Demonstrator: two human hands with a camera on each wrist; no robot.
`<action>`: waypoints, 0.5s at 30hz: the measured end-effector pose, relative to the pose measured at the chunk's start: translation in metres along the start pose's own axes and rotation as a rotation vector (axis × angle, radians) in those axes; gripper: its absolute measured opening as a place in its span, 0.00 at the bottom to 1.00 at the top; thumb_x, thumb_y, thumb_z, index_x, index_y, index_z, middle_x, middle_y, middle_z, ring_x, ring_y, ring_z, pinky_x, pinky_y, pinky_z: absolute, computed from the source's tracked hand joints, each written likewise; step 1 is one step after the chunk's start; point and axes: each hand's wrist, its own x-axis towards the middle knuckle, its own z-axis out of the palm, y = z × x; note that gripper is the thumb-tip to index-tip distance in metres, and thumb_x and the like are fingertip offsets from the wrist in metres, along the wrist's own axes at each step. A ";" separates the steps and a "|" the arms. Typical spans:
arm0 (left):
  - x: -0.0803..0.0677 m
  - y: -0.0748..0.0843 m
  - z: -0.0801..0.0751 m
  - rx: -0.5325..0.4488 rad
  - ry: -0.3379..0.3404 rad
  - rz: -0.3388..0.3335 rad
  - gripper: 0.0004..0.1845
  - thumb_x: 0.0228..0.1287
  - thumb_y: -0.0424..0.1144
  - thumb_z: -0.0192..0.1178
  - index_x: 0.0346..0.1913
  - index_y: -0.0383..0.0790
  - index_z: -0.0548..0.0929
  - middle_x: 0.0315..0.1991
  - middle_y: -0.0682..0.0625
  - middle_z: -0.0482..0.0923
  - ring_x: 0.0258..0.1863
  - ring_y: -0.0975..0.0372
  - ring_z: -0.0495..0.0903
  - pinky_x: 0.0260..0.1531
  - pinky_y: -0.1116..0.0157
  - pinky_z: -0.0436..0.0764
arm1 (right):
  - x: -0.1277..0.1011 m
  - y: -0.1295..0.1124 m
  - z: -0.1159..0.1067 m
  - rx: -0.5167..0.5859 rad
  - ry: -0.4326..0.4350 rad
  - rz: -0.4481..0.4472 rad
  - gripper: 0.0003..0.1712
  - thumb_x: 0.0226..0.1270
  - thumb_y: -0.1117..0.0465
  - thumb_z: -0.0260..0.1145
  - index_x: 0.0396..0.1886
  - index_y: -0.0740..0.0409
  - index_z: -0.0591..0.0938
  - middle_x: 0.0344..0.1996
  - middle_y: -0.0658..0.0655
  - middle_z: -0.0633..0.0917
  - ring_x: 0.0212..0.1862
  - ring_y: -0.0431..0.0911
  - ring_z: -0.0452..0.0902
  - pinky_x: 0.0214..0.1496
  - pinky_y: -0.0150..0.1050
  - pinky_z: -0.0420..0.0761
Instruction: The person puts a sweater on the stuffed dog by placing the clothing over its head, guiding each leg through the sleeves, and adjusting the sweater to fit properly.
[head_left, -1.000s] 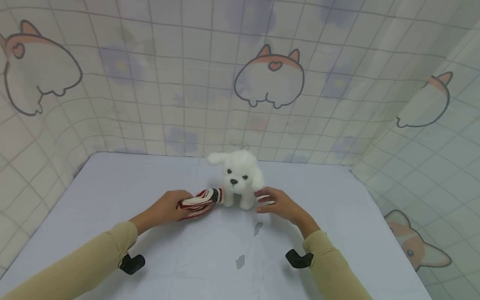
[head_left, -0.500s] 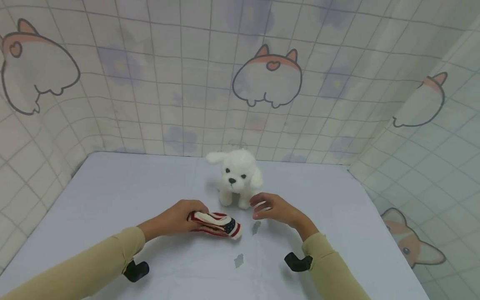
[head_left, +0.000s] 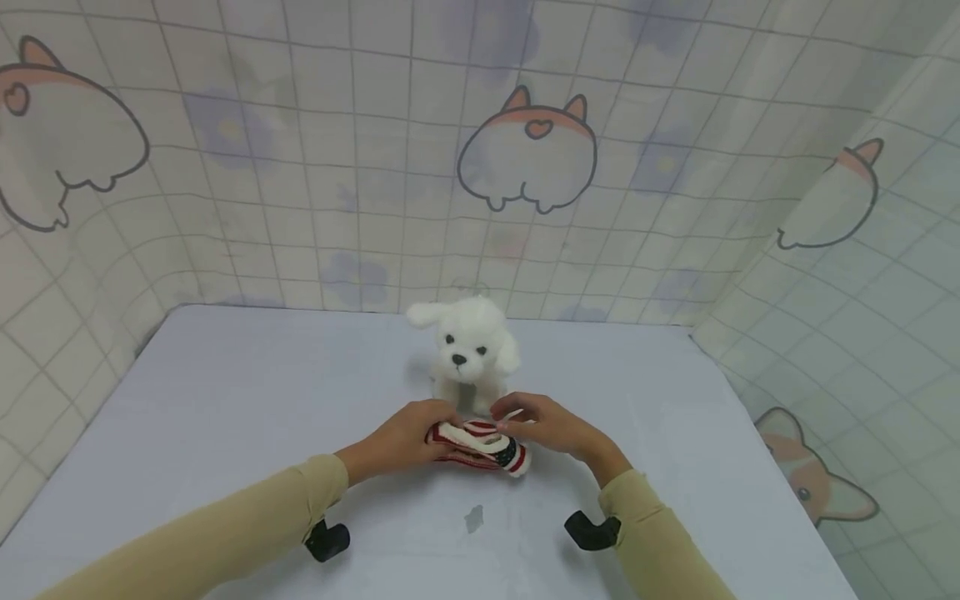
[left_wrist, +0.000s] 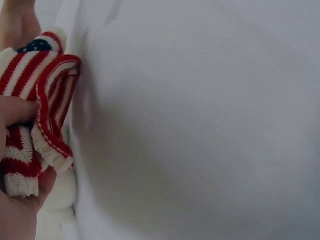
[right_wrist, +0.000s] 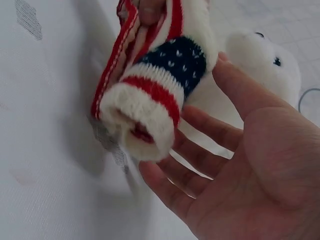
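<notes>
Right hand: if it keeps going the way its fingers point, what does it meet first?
The red-and-white striped knit garment held by the left hand; the right hand looks nearly on it already, though depth is unclear.

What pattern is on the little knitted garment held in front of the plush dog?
The knitted garment has red and white stripes plus a navy patch with white flecks, clearest in the right wrist view.

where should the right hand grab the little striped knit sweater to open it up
Probably at the ribbed cuff end with the navy patch, on the striped sweater. That end sticks out free toward the right hand, while the left hand grips the other end. Come in from the right, pinching the cuff rim.
</notes>
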 end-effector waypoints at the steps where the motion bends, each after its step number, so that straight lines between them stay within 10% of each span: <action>1: 0.001 0.000 0.003 0.009 0.002 0.007 0.14 0.54 0.37 0.71 0.43 0.46 0.80 0.41 0.56 0.80 0.41 0.66 0.76 0.45 0.67 0.78 | 0.000 0.000 0.001 0.001 -0.001 -0.002 0.23 0.70 0.51 0.61 0.60 0.56 0.76 0.58 0.57 0.78 0.59 0.52 0.76 0.58 0.46 0.78; 7: -0.003 0.000 0.008 -0.001 -0.037 -0.020 0.27 0.45 0.54 0.76 0.46 0.49 0.77 0.44 0.59 0.77 0.46 0.67 0.75 0.50 0.63 0.77 | 0.000 0.002 0.006 0.004 -0.032 0.002 0.26 0.65 0.50 0.67 0.60 0.53 0.76 0.59 0.54 0.78 0.59 0.50 0.76 0.58 0.43 0.77; 15: -0.003 0.002 0.001 -0.149 -0.036 -0.141 0.22 0.65 0.59 0.57 0.53 0.47 0.77 0.50 0.54 0.79 0.49 0.62 0.77 0.49 0.58 0.77 | -0.002 -0.003 0.012 -0.045 0.024 0.067 0.34 0.59 0.44 0.70 0.62 0.50 0.74 0.59 0.51 0.77 0.58 0.49 0.75 0.59 0.48 0.77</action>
